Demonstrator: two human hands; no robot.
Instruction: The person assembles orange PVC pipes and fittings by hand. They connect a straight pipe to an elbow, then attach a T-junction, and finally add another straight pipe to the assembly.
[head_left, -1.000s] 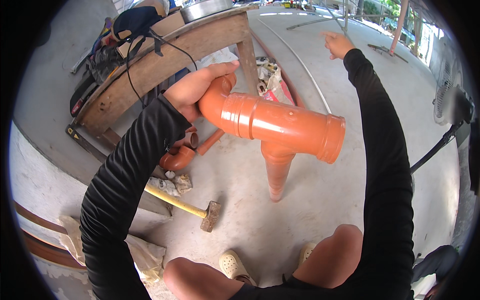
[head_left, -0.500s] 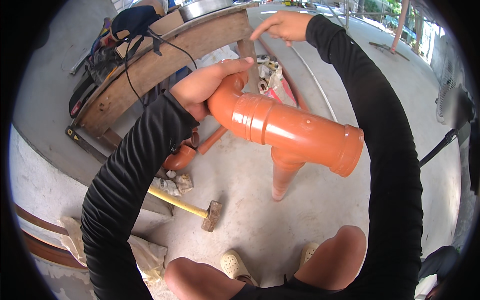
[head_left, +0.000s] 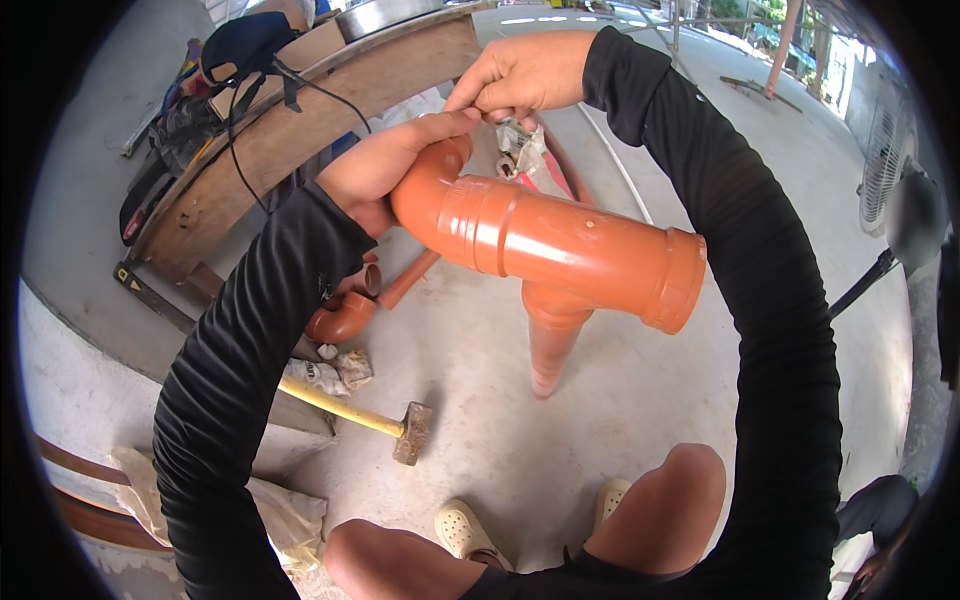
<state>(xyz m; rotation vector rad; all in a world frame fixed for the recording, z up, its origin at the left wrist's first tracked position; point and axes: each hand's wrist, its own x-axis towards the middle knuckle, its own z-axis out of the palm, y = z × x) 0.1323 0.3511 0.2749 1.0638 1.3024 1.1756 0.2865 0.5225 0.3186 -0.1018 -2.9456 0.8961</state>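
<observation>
My left hand grips the elbow end of a large orange plastic pipe fitting, held up level at chest height. The fitting is an elbow joined to a tee, whose wide socket points right and toward me. A tapering orange branch pipe hangs down from the tee. My right hand is above the elbow end with its fingertips pinched together, touching my left thumb tip and the rim of the fitting. Nothing is visible between those fingers.
On the concrete floor lie a yellow-handled sledgehammer, a loose orange elbow, a short orange pipe and crumpled bags. A wooden bench with bags and cables stands at upper left. A fan is at right. My knees are below.
My right hand swung in from the far upper right to the elbow end of the fitting and closed its fingers there. The left hand brought the fitting closer and tilted its socket down.
</observation>
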